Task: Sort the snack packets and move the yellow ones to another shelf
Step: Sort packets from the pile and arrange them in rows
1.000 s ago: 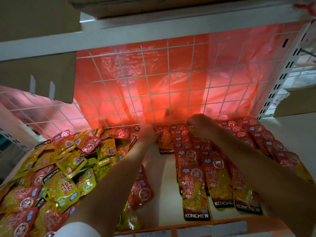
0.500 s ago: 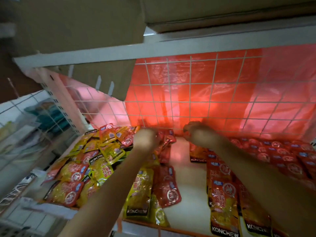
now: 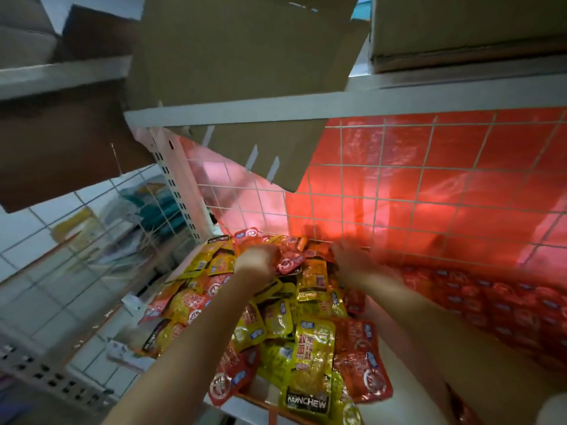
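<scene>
White wire mesh [image 3: 362,191] backed by red plastic sheeting [image 3: 445,179] closes the rear of the shelf [image 3: 264,397] you are reaching into; cardboard boxes [image 3: 245,47] sit on the board above it. Your left hand [image 3: 257,262] lies at the back of the mixed pile, its fingers curled onto a red packet [image 3: 288,263] that sits just to its right, though motion blur leaves it unclear whether the packet is truly gripped. Your right hand [image 3: 349,259] reaches to the same depth near the mesh, fingers bent down among the packets; blur hides whether it holds anything. Between the two hands stands a yellow packet [image 3: 316,277], and further yellow packets [image 3: 276,323] spread below and left of your left hand, mingled with red ones. Nearest you, beneath both forearms, a large yellow packet marked KONCHEW [image 3: 310,363] overlaps the shelf's front edge. Right of your right hand, rows of red packets [image 3: 491,302] run along the shelf, well apart from the mixed heap.
</scene>
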`<state>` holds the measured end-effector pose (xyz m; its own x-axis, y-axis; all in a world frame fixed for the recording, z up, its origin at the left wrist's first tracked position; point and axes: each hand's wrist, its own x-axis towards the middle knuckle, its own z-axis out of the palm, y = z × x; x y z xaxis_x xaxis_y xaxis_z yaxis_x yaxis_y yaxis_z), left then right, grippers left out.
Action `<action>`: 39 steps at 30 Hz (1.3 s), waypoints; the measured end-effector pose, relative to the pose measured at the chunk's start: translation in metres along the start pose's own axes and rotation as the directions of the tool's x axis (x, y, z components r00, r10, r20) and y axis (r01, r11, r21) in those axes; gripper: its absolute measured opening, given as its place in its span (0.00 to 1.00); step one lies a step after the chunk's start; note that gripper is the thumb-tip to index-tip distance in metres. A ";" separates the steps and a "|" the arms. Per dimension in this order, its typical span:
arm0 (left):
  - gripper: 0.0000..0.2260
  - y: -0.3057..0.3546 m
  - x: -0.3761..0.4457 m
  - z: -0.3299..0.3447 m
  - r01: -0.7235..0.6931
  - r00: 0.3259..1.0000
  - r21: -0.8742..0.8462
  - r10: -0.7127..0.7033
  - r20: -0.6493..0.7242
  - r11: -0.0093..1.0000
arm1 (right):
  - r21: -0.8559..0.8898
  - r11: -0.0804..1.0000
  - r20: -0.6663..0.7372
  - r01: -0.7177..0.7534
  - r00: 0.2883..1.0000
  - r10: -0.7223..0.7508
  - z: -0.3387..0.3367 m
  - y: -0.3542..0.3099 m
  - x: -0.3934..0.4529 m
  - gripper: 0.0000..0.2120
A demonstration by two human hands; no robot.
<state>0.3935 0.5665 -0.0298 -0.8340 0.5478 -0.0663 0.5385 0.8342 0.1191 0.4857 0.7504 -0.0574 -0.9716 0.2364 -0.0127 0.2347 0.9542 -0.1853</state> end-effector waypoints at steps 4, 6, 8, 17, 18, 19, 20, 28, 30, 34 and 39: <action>0.26 -0.002 0.006 0.001 -0.101 0.994 -0.003 0.101 0.034 0.995 | -0.059 0.998 -0.079 0.003 0.997 -0.007 0.010 -0.001 0.003 0.20; 0.28 -0.003 0.009 0.004 -0.150 0.988 0.016 0.149 0.046 0.989 | -0.083 0.996 -0.100 0.014 0.995 -0.022 0.015 -0.002 0.003 0.21; 0.30 -0.005 0.011 0.006 -0.177 0.984 0.045 0.176 0.036 0.983 | -0.101 0.995 -0.125 0.002 0.992 -0.015 0.018 -0.003 0.003 0.20; 0.21 -0.015 0.000 0.013 -0.313 0.921 0.144 0.337 -0.194 0.939 | -0.041 0.998 -0.204 0.044 0.978 -0.051 0.002 0.005 -0.009 0.20; 0.20 -0.015 -0.001 0.012 -0.323 0.913 0.137 0.346 -0.215 0.937 | 0.014 0.998 -0.231 0.062 0.971 -0.057 -0.001 0.006 -0.012 0.20; 0.19 -0.016 -0.003 0.012 -0.331 0.904 0.117 0.350 -0.246 0.936 | 0.071 0.994 -0.256 0.080 0.965 -0.059 -0.005 0.008 -0.014 0.19; 0.17 -0.017 -0.004 0.011 -0.341 0.893 0.087 0.351 -0.280 0.936 | 0.127 0.987 -0.279 0.096 0.958 -0.057 -0.009 0.008 -0.017 0.17; 0.12 -0.010 -0.017 -0.004 -0.355 0.879 -0.286 0.214 -0.426 0.890 | 0.782 0.615 -0.258 0.102 0.951 0.170 -0.055 -0.005 -0.035 0.02; 0.09 -0.005 -0.023 -0.013 -0.346 0.906 -0.432 0.176 -0.385 0.833 | 0.890 0.450 -0.192 0.071 0.955 0.227 -0.062 -0.009 -0.041 0.05; 0.15 0.010 -0.043 -0.019 -0.266 0.962 -0.772 0.105 -0.253 0.577 | 0.989 0.139 -0.083 0.045 0.956 0.282 -0.067 -0.016 -0.050 0.01; 0.13 0.017 -0.056 -0.009 -0.046 0.998 -0.948 0.051 -0.032 0.316 | 0.996 0.081 0.000 -0.029 0.943 0.333 -0.057 -0.017 -0.060 0.03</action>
<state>0.4483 0.5499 -0.0152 -0.8087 0.5875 -0.0287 0.0947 0.1782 0.9794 0.5417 0.7303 0.0030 -0.8378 0.5410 -0.0742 0.0155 -0.1122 -0.9936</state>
